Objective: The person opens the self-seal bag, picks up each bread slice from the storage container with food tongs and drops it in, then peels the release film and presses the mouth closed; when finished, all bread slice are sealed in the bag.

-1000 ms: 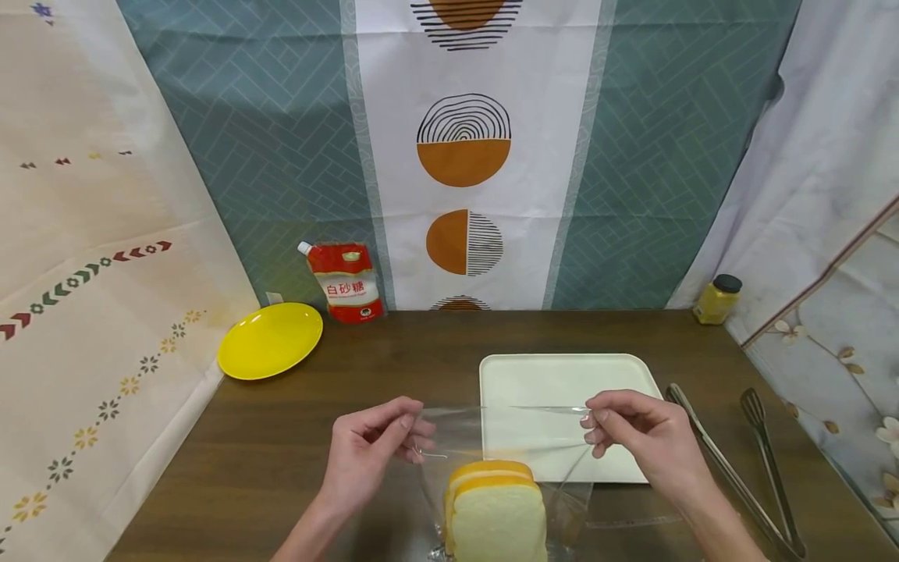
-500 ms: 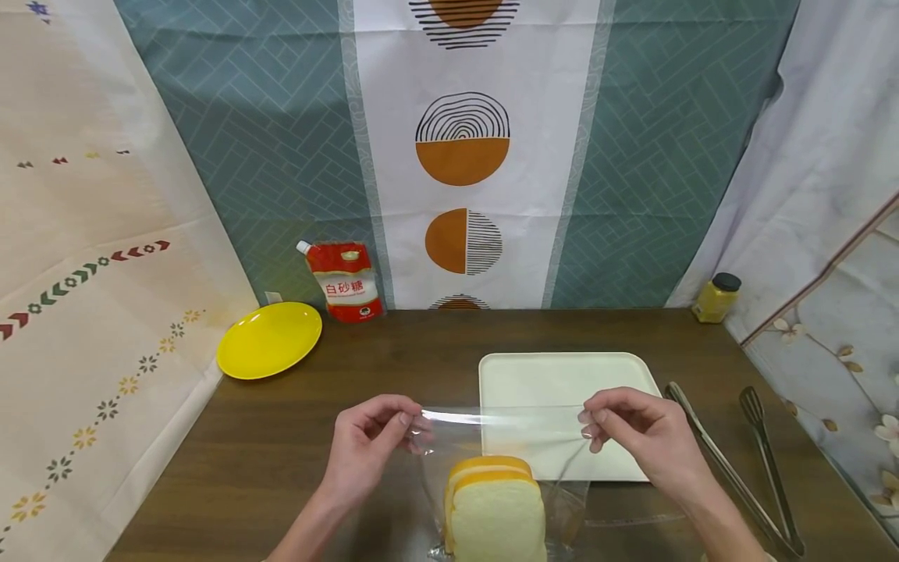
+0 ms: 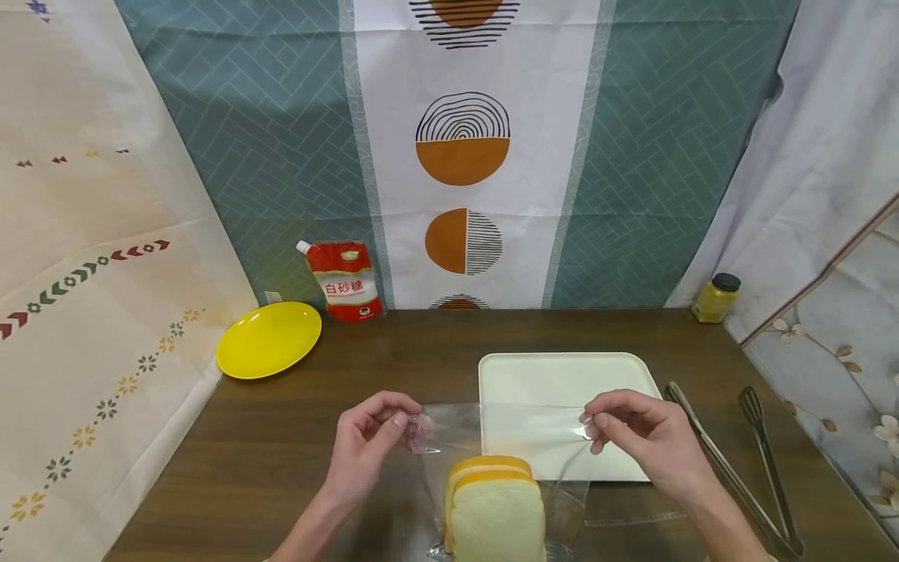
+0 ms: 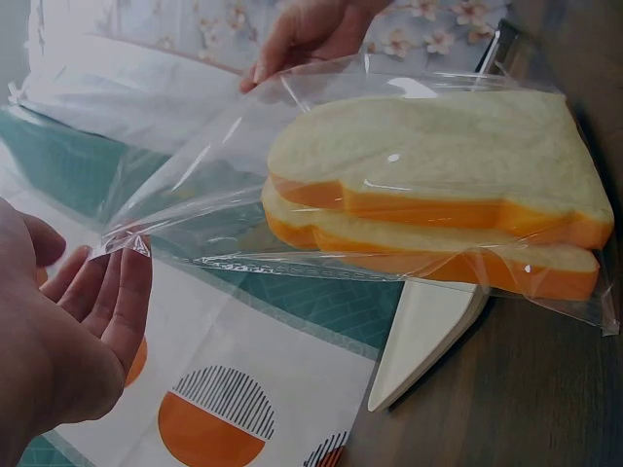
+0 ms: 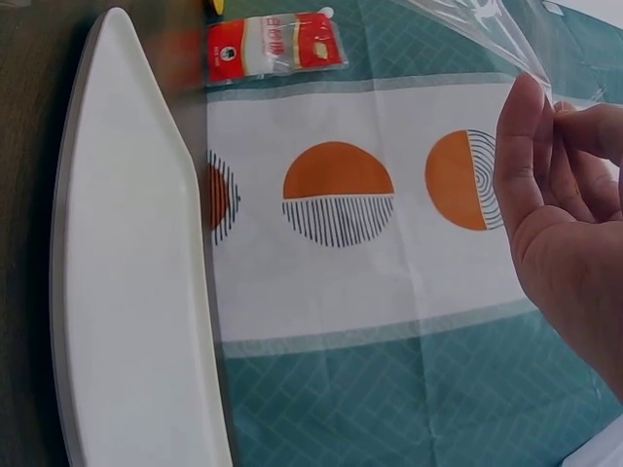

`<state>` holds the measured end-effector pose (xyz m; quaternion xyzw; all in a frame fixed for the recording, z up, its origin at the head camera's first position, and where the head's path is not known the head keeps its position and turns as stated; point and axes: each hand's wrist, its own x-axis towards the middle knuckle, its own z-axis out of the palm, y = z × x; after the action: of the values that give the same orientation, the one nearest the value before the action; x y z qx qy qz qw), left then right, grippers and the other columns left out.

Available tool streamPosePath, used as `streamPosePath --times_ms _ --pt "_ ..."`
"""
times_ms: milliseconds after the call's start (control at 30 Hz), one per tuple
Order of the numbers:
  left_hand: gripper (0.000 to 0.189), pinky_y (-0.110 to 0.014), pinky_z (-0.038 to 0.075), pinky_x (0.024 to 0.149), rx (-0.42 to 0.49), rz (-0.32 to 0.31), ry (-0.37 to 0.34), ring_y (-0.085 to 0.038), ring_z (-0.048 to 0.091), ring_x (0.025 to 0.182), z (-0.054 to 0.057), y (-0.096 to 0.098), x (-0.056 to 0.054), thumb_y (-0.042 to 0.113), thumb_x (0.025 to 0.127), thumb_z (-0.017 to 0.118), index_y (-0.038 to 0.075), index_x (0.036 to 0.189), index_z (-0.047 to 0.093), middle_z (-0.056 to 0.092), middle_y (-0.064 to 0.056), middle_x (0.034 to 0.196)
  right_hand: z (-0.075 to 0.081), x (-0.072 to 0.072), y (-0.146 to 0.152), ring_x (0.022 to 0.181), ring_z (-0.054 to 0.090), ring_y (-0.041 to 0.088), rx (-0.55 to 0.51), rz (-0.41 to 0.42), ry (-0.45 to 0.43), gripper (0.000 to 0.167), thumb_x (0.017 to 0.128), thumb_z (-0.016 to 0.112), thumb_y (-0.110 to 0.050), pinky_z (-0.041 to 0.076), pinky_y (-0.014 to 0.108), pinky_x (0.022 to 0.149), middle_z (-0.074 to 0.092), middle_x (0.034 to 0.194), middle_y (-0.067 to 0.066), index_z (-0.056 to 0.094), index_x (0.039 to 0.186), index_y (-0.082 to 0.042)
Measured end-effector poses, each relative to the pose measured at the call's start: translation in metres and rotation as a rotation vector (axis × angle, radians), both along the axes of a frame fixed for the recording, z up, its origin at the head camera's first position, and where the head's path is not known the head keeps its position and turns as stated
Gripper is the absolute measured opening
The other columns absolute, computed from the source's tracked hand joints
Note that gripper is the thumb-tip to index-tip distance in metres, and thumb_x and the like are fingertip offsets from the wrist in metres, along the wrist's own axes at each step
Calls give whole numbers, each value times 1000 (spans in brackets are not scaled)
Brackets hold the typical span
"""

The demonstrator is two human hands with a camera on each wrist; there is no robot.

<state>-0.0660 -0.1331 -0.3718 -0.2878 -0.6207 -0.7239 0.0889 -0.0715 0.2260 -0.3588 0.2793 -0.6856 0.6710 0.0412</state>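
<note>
Two slices of bread (image 3: 499, 515) stand upright, one behind the other, inside a clear plastic bag (image 3: 502, 429). My left hand (image 3: 368, 445) pinches the left corner of the bag's upper edge, and my right hand (image 3: 642, 437) pinches the right corner. The edge is stretched between them above the bread. In the left wrist view, the bread (image 4: 438, 185) with its orange crust shows through the film, and the left hand (image 4: 68, 321) holds the gathered end. Thumb and fingers of the right hand (image 5: 565, 175) meet on the film in the right wrist view.
Behind the bag lies a white tray (image 3: 555, 375). Metal tongs (image 3: 765, 468) rest to the right. Toward the back are a yellow plate (image 3: 270, 341), a red and white sugar pouch (image 3: 347, 282) and a yellow jar with a black lid (image 3: 716, 299).
Both hands keep their hold on the bag's corners with only slight shifts. Glints and folds along the upper film have changed; the bread stays almost where it was.
</note>
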Motion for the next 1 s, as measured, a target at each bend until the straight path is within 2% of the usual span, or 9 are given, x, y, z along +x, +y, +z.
streamPosePath --times_ms 100,267,367,500,533,733,867,1000 --pt "13 -36 60 63 3 6 -25 -20 72 76 0 1 1 -13 98 48 -14 106 59 73 -13 94 0 0 0 70 68 20 -4 14 5 20 92 56 19 59 35 63 68 88 13 66 103 6" --pt "9 -35 60 63 -40 89 -101 -20 71 73 1 2 4 -10 95 60 -9 103 61 73 -12 90 -1 0 1 73 68 21 -1 33 9 21 92 55 19 59 36 64 68 93 12 66 106 7" --pt "10 -34 60 62 -63 126 -109 -20 70 72 2 3 4 -9 93 64 -8 103 62 72 -14 88 -2 -2 2 76 68 21 -32 68 44 26 93 51 22 59 36 66 68 97 12 65 109 8" --pt "12 -34 60 62 -59 128 -102 -21 69 71 2 4 4 -10 92 65 -8 103 61 71 -15 87 -3 -5 2 82 67 24 -120 153 106 33 92 41 27 59 36 69 68 100 17 63 113 14" --pt "12 -33 60 62 -57 126 -99 -21 69 71 2 4 3 -10 91 65 -9 103 61 71 -16 88 -3 -5 2 82 67 24 -125 153 109 33 93 40 27 59 36 69 68 100 17 62 112 14" --pt "14 -34 60 63 -74 143 -113 -21 71 74 3 5 4 -9 91 67 -7 103 62 71 -17 90 1 -1 1 74 69 22 -12 2 18 20 95 53 17 59 35 68 70 95 11 66 106 8" --pt "15 -34 60 63 -87 152 -112 -22 72 75 3 5 5 -9 90 67 -7 104 62 71 -19 91 1 1 1 71 69 21 11 -37 -4 19 91 59 18 59 34 66 69 94 14 67 104 7" --pt "16 -35 60 64 -90 149 -96 -23 72 76 3 5 5 -10 90 67 -8 104 61 71 -20 93 1 2 0 71 69 19 12 -62 -20 22 88 64 18 59 33 64 70 93 10 68 104 4"
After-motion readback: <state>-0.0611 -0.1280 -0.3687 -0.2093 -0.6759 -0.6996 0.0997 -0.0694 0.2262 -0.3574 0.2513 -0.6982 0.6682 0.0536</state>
